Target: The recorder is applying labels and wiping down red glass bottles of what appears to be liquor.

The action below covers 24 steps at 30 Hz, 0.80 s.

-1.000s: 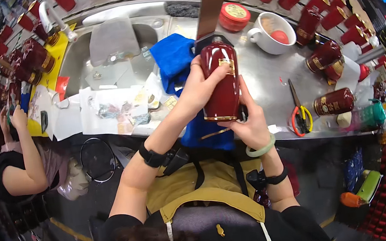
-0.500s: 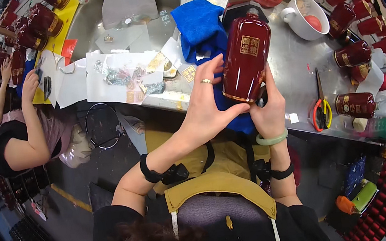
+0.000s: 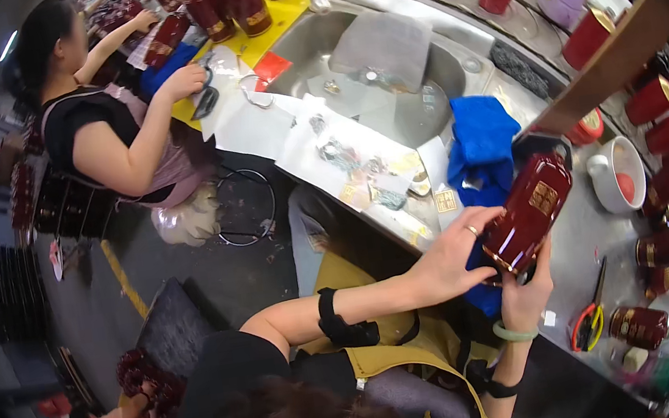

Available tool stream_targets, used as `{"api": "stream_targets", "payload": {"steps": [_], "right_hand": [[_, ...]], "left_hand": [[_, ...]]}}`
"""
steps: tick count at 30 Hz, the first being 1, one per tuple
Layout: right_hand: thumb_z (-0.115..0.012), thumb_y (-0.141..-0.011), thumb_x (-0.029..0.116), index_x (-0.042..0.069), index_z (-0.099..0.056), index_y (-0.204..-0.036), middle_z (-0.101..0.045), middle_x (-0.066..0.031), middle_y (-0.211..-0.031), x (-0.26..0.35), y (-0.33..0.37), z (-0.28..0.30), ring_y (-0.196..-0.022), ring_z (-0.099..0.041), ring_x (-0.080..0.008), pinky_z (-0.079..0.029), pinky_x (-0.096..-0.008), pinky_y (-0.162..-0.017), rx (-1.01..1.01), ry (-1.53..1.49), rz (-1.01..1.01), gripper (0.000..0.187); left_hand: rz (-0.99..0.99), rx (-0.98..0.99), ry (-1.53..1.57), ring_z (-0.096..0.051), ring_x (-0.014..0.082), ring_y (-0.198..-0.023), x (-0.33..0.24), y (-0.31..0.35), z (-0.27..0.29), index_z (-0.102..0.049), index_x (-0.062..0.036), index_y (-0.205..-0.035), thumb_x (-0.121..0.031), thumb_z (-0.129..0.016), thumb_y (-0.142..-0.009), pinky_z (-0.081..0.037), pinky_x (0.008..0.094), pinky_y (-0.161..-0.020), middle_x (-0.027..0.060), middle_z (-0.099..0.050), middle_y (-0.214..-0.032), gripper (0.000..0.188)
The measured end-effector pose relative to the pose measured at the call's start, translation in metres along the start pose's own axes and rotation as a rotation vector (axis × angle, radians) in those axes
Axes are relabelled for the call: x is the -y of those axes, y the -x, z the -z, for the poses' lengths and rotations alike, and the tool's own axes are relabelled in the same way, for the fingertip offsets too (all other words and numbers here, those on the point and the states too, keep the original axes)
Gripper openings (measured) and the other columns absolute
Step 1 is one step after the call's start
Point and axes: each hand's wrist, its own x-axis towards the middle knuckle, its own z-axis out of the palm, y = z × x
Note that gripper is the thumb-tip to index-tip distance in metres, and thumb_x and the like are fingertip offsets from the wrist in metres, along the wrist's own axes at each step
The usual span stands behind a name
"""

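A dark red glossy bottle [image 3: 529,224] with a gold square emblem is tilted between my hands, its top leaning away to the right. My left hand [image 3: 451,263] grips its lower left side, wearing a ring. From below, my right hand [image 3: 528,297] holds the base and right side; a pale green bangle rings that wrist. Just left of the bottle a crumpled blue cloth [image 3: 480,137] lies on the metal counter [image 3: 568,287], partly under my hands. A small gold square label [image 3: 445,200] lies near my left hand.
White sheets [image 3: 300,145] with foil scraps overhang the counter beside a steel sink [image 3: 424,115]. Scissors [image 3: 591,318], a white mug [image 3: 604,180] and another red bottle [image 3: 637,326] stand or lie at right. A wooden post [image 3: 612,54] rises there. A co-worker [image 3: 110,129] works at far left.
The view has swung left, so the counter and bottle sit farther right and more of the co-worker shows. The bottle leans farther right, still in both my hands.
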Motion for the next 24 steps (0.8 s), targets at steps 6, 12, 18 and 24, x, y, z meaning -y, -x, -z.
{"api": "stream_targets", "payload": {"steps": [6,12,18,24], "right_hand": [[-0.069,-0.077,-0.011,0.003,-0.038,-0.153,-0.065,-0.0188,-0.128,0.0,-0.002,0.0,-0.114,-0.066,-0.0257,-0.048,-0.0371,-0.099,0.008,0.007,0.022,0.084],[-0.067,-0.078,-0.011,0.002,-0.038,-0.153,-0.064,-0.0194,-0.131,-0.001,0.002,0.001,-0.117,-0.064,-0.0264,-0.047,-0.037,-0.101,0.02,-0.011,0.067,0.082],[-0.067,-0.078,-0.011,0.002,-0.037,-0.154,-0.064,-0.0179,-0.131,0.002,0.01,0.006,-0.118,-0.063,-0.0242,-0.047,-0.0363,-0.102,0.01,-0.007,0.015,0.083],[-0.07,-0.079,-0.009,0.003,-0.04,-0.152,-0.068,-0.02,-0.123,0.012,-0.011,-0.003,-0.11,-0.069,-0.0271,-0.056,-0.0387,-0.091,-0.002,-0.058,-0.068,0.08]], "left_hand": [[0.022,-0.016,-0.008,-0.052,0.033,-0.127,0.0,-0.003,-0.002,-0.041,-0.0019,-0.145,-0.003,-0.08,-0.074,-0.046,0.0395,-0.107,0.0171,-0.048,-0.136,0.081],[0.003,-0.028,-0.02,-0.05,0.0336,-0.13,0.002,0.004,-0.006,-0.038,-0.0022,-0.147,-0.006,-0.078,-0.076,-0.043,0.0409,-0.111,0.0175,-0.048,-0.135,0.082],[0.01,0.001,0.003,-0.05,0.0344,-0.129,0.004,0.005,-0.013,-0.039,-0.0023,-0.146,-0.007,-0.079,-0.076,-0.043,0.0406,-0.111,0.0179,-0.049,-0.135,0.081],[0.052,-0.049,0.09,-0.058,0.0246,-0.121,0.014,-0.01,-0.005,-0.04,-0.0016,-0.146,-0.003,-0.083,-0.076,-0.05,0.0385,-0.103,0.0158,-0.054,-0.135,0.082]]}}
